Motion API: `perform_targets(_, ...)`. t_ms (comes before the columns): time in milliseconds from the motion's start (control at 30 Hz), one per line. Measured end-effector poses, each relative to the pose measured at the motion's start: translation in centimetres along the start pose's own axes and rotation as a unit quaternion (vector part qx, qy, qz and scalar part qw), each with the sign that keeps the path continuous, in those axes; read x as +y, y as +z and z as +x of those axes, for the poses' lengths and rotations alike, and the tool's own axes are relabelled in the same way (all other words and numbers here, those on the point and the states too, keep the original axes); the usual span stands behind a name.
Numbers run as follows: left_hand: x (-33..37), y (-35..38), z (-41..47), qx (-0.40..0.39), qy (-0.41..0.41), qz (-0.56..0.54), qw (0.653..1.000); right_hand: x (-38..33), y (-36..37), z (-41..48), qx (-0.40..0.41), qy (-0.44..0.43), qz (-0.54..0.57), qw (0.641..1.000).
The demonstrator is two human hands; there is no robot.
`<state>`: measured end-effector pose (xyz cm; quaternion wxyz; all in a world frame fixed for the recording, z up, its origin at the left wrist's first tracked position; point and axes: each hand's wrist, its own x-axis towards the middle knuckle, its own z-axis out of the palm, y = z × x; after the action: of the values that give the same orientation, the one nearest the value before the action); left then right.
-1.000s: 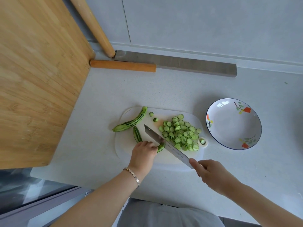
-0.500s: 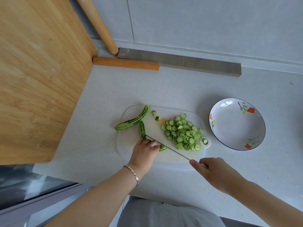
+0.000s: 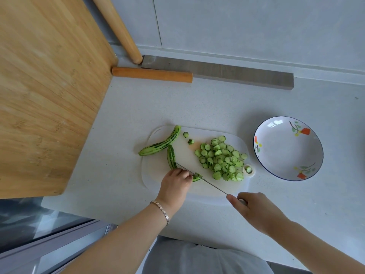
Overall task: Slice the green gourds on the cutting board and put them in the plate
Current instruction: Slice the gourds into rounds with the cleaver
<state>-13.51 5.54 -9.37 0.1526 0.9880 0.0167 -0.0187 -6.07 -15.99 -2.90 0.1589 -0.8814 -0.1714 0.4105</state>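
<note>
Starting at the left, a large bamboo board (image 3: 49, 95) is seen over the pale countertop (image 3: 197, 105). A rolling pin (image 3: 118, 30) and a long metal blade with a wooden handle (image 3: 152, 74) are placed by the back wall.

The white cutting board (image 3: 158, 175) is laid near the front edge of the countertop. One whole gourd (image 3: 161, 144) is positioned across its far left corner, with one end overhanging the rim. Just beside it, the held gourd (image 3: 171, 157) is laid on the cutting board and pinned down by the left hand (image 3: 174, 184), whose fingers are curled over the near part of it. A bracelet (image 3: 161, 211) is worn on that wrist.

The knife (image 3: 205, 180) is seen edge-on and is set against the held gourd just beyond the left fingertips. Its handle is enclosed by the right hand (image 3: 254, 209), with the forefinger extended toward the blade.

A heap of cut slices (image 3: 221, 158) is gathered on the right half of the cutting board. Two stray pieces (image 3: 185, 134) are located near its far edge, and one slice (image 3: 248, 170) is lodged in the hanging hole at the right rim.

The flower-patterned plate (image 3: 286, 155) is placed on the countertop just beside the cutting board's right rim. No slices are held in it.
</note>
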Motion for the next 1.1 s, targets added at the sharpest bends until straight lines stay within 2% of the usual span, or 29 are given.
perform_targets(100, 0.0, -0.1, 0.0, 0.008, -0.004, -0.004, 1.0, 0.3, 0.3, 0.4, -0.003, 0.009, 0.03, 1.0)
perform_targets(233, 0.3, -0.4, -0.1, 0.016, -0.013, -0.013, 1.0, 0.6, 0.1, 0.5, -0.036, 0.076, 0.17, 0.982)
perform_targets(333, 0.4, -0.6, 0.0, 0.019, -0.014, -0.013, 1.0, 0.5, -0.3, 0.2, -0.054, 0.086, 0.2, 0.975)
perform_targets(1100, 0.4, -0.3, 0.1, -0.009, -0.026, -0.003, 1.0, -0.2, -0.8, -0.4, -0.013, -0.001, 0.036, 0.999)
